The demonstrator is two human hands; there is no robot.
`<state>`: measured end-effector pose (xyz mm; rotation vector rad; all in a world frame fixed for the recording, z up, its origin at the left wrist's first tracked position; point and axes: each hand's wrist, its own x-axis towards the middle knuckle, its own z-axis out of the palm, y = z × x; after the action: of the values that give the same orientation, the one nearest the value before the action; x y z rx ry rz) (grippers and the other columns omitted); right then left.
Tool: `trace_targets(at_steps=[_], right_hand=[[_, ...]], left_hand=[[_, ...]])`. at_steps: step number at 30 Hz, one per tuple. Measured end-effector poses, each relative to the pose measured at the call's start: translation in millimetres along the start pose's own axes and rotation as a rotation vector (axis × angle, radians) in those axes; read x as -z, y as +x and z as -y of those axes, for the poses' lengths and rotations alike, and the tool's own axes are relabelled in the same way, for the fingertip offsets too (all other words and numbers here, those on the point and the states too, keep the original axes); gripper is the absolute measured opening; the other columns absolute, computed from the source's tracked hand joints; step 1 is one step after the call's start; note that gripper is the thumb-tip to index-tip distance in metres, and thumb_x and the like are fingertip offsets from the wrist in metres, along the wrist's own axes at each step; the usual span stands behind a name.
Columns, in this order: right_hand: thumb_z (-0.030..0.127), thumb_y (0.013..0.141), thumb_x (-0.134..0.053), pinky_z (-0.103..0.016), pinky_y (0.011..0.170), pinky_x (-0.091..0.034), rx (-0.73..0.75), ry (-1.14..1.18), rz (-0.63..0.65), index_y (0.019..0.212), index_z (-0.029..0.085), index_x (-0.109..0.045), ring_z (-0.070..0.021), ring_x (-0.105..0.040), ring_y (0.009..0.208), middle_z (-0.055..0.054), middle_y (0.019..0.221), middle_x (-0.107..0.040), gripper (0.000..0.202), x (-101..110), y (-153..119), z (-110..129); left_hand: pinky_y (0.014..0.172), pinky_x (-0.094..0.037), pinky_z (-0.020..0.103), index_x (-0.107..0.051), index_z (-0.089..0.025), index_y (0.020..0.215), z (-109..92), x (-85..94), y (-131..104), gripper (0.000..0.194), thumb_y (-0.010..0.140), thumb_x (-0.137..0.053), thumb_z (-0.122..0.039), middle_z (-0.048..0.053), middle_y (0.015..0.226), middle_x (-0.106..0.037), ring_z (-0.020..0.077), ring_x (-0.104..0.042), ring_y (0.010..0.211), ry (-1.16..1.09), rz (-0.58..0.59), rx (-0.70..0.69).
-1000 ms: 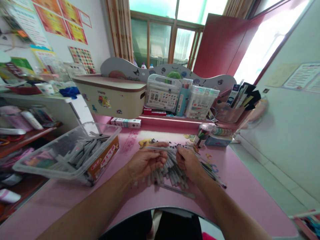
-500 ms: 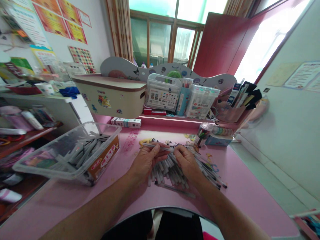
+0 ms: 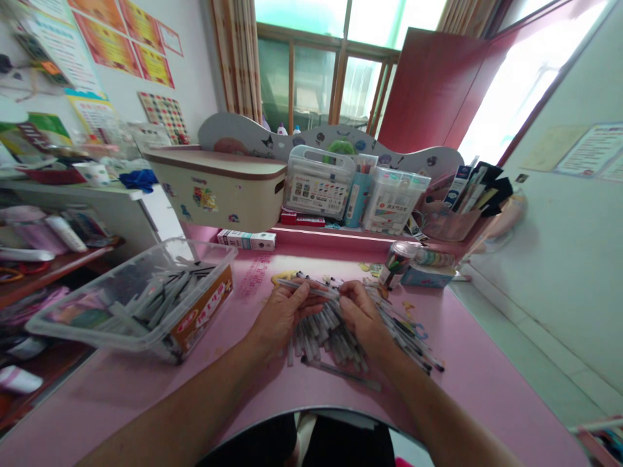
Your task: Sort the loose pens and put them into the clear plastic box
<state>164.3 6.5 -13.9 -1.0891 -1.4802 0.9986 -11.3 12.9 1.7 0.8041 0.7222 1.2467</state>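
Note:
Over a heap of clear-barrelled pens (image 3: pixel 321 334) on the pink desk, my left hand (image 3: pixel 280 314) is closed on a pen (image 3: pixel 314 290), thumb on top and fingers beneath. The pen lies roughly level, pointing across to the right. At its right end my right hand (image 3: pixel 364 314) is closed in a pinch; its fingertips partly hide that end. One loose pen with a black end (image 3: pixel 341 373) rests in front of the heap. More pens with dark tips (image 3: pixel 413 347) fan out beyond my right wrist.
To the left stands a clear plastic bin (image 3: pixel 92 337) with many pens inside. Behind are a lidded cream box (image 3: pixel 219 194), marker cases (image 3: pixel 318 185) and a pink pen holder (image 3: pixel 448 220). A clear jar (image 3: pixel 396 266) stands at the back right. The desk's front edge (image 3: pixel 311 408) curves inward.
The view has shifted slightly. My right fingers have changed their angle a little at the pen's right end. My left hand keeps its hold.

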Motion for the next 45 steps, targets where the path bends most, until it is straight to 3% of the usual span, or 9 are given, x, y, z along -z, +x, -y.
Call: trace_targets(at_steps=[5,11,17,22,29,32,36,40,45], right_hand=[[0.046,0.097,-0.045,-0.027,0.053,-0.031,-0.033,-0.086,0.068,0.069,0.023,-0.051,-0.0158,-0.04,0.058,0.003,0.061,-0.043,0.037,1.6,2.0,-0.5],[0.04,0.087,-0.061,-0.027,0.067,-0.04,0.062,0.01,-0.003,0.098,0.023,-0.056,-0.0165,-0.05,0.076,0.002,0.083,-0.054,0.021,1.9,0.3,0.3],[0.044,0.096,-0.045,-0.028,0.057,-0.033,-0.034,-0.087,0.091,0.071,0.022,-0.053,-0.0158,-0.042,0.061,0.002,0.065,-0.046,0.035,4.1,3.7,0.2],[0.035,0.084,-0.06,-0.026,0.063,-0.039,0.018,-0.002,0.018,0.097,0.023,-0.057,-0.0159,-0.048,0.07,0.002,0.08,-0.054,0.018,2.5,1.7,4.4],[0.044,0.095,-0.048,-0.027,0.052,-0.031,-0.061,-0.071,0.051,0.072,0.022,-0.054,-0.0152,-0.04,0.057,0.003,0.06,-0.044,0.032,1.6,3.2,-2.5],[0.036,0.087,-0.06,-0.024,0.05,-0.029,-0.064,0.028,0.019,0.082,0.023,-0.054,-0.0129,-0.038,0.054,0.006,0.061,-0.043,0.015,-0.2,1.7,1.5],[0.028,0.075,-0.065,-0.02,0.041,-0.019,-0.219,0.339,0.06,0.086,0.025,-0.047,-0.0083,-0.026,0.044,0.011,0.057,-0.038,0.022,-1.7,0.0,10.6],[0.019,0.059,-0.061,-0.017,0.037,-0.015,-0.429,0.693,0.145,0.084,0.023,-0.045,-0.0053,-0.03,0.042,0.007,0.065,-0.055,0.029,1.0,0.3,18.0],[0.03,0.071,-0.07,-0.015,0.035,-0.013,-0.527,0.691,0.215,0.088,0.02,-0.055,-0.004,-0.034,0.04,0.005,0.064,-0.056,0.025,1.6,-0.7,20.4]], left_hand=[[0.068,-0.06,0.023,-0.074,-0.013,0.085,0.3,-0.9,-1.0,0.027,0.077,-0.081,-0.037,0.009,0.09,-0.078,0.0182,-0.075,0.08,0.024,0.011,-0.014],[0.067,-0.06,0.022,-0.071,-0.014,0.087,0.6,0.7,0.7,0.019,0.081,-0.077,-0.031,0.008,0.092,-0.078,0.018,-0.076,0.08,-0.009,-0.035,-0.013],[0.068,-0.06,0.023,-0.071,-0.013,0.088,0.9,1.2,0.5,0.019,0.083,-0.075,-0.031,0.008,0.091,-0.078,0.0178,-0.076,0.081,0.011,-0.023,-0.025],[0.067,-0.06,0.022,-0.071,-0.014,0.087,1.4,1.8,0.9,0.02,0.082,-0.076,-0.032,0.008,0.091,-0.078,0.0176,-0.075,0.079,0.001,-0.042,-0.014],[0.067,-0.06,0.022,-0.071,-0.014,0.087,2.1,-0.1,-0.4,0.019,0.083,-0.075,-0.032,0.008,0.092,-0.078,0.0171,-0.075,0.08,0.015,-0.031,-0.008],[0.065,-0.059,0.022,-0.07,-0.014,0.087,0.5,0.0,0.5,0.016,0.086,-0.072,-0.03,0.008,0.09,-0.077,0.017,-0.075,0.079,0.004,-0.076,-0.009],[0.062,-0.058,0.022,-0.068,-0.014,0.088,-3.9,1.2,2.0,0.015,0.088,-0.068,-0.03,0.007,0.087,-0.076,0.0162,-0.074,0.073,0.003,-0.161,-0.027],[0.06,-0.056,0.022,-0.067,-0.015,0.086,-5.2,1.3,0.5,0.021,0.085,-0.071,-0.036,0.006,0.086,-0.075,0.0155,-0.073,0.069,0.048,-0.159,-0.049],[0.068,-0.056,0.026,-0.071,-0.013,0.085,-4.5,-1.7,-4.3,0.03,0.082,-0.073,-0.043,0.008,0.085,-0.075,0.0177,-0.071,0.076,0.176,-0.116,-0.105]])
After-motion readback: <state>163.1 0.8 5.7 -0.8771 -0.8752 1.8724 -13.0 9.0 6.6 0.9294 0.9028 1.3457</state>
